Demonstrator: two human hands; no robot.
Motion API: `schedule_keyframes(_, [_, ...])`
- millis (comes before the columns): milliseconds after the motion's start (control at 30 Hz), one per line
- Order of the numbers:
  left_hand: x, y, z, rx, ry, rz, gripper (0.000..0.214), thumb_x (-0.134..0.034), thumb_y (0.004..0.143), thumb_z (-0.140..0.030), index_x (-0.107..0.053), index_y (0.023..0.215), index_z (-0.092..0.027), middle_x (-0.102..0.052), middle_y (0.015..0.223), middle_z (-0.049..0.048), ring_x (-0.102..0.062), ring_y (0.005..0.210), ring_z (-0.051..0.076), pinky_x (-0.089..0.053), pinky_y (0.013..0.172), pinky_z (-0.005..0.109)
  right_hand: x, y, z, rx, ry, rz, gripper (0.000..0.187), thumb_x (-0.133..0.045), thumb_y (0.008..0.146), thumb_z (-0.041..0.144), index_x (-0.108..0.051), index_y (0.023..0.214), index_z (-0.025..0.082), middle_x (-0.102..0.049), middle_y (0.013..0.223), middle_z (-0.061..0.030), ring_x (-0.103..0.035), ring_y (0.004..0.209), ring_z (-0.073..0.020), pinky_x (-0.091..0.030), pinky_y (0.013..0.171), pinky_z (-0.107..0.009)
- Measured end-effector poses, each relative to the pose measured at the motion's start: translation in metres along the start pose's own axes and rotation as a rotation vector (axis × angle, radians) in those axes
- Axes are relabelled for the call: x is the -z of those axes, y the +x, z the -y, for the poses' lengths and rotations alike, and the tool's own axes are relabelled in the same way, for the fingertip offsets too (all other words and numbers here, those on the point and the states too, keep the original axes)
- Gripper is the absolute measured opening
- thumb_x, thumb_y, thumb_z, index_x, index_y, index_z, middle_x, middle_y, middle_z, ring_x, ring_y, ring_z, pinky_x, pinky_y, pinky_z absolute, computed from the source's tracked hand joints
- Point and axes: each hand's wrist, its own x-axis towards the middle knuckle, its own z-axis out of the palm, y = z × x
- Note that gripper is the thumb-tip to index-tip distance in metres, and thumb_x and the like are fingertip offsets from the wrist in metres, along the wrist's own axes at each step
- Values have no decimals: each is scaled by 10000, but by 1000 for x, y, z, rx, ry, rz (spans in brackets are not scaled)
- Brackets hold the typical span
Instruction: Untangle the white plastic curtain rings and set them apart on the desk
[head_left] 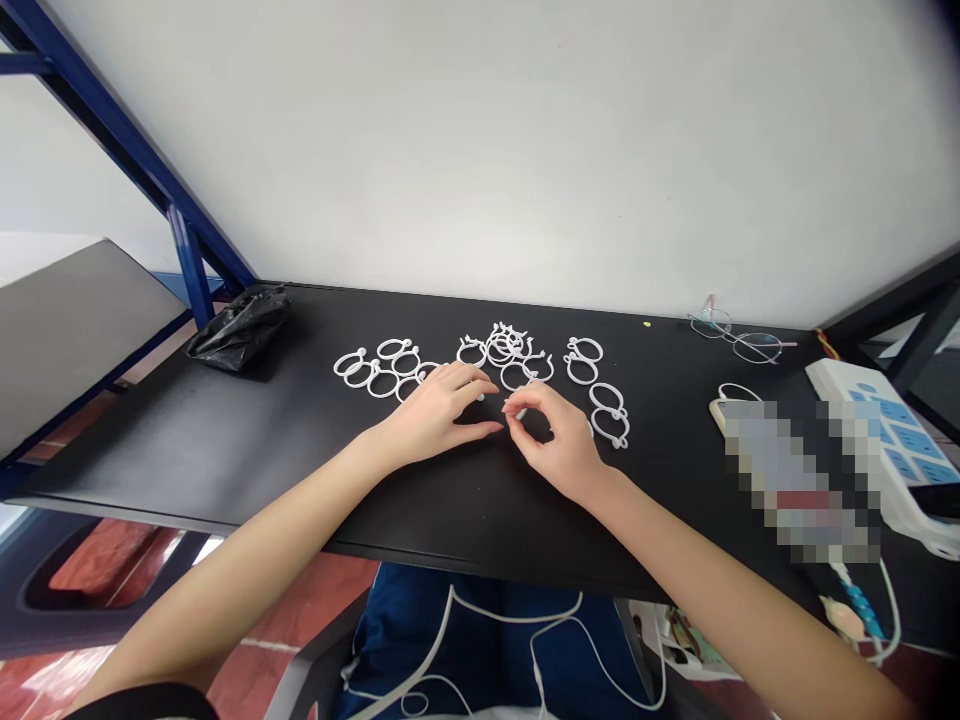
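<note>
White plastic curtain rings with small eyelets lie in groups on the black tabletop. Linked rings spread out to the left, partly beneath my left hand. That hand is open, its thumb and fingers apart with a gap between them. My right hand is closed in a pinch facing it. A bit of white shows by its fingertips, but I cannot make out whether it is held. Beyond the hands sits a heap of rings, some of them open at the clasp. More rings lie beside my right hand.
A crumpled black plastic bag rests at the back left. Eyeglasses lie at the back right. A blurred-out phone with a cable and a white power strip occupy the right side. The wall borders the back edge.
</note>
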Motion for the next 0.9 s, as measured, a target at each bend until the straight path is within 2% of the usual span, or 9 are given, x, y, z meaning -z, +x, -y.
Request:
schedule_keyframes(133, [-3,1,-3,-21,-49,5,252,-567,937,-356,-587,1111,-175,-641,1064,87,-575,998,219,-444,879,366,0,-1,-1,-8,28,10,220,-533,836,41,-553,950,228,-617,850,-8,-641,790,-154,-559,756,-309])
schedule_keyframes(433, [-6,1,-1,-46,-6,20,174,-482,983,-276,-620,983,-171,-646,901,49,-589,874,175,-422,868,347,-3,-2,-3,-58,42,44,191,-546,848,58,-563,939,226,-626,864,-10,-663,804,-160,-585,772,-322])
schedule_keyframes(667, [-6,2,-2,-53,2,7,152,-489,974,-231,-624,960,-163,-655,897,54,-598,859,176,-430,850,337,-4,-1,-3,-91,47,-22,145,-586,845,88,-587,915,215,-615,994,-53,-644,786,-150,-625,725,-322])
schedule_keyframes(900, [-6,2,-1,-47,-20,-3,165,-474,980,-228,-626,988,-164,-665,933,61,-603,889,181,-436,849,343,-2,0,-2,-133,25,-1,111,-595,855,111,-611,881,218,-670,877,-29,-665,783,-165,-627,727,-328])
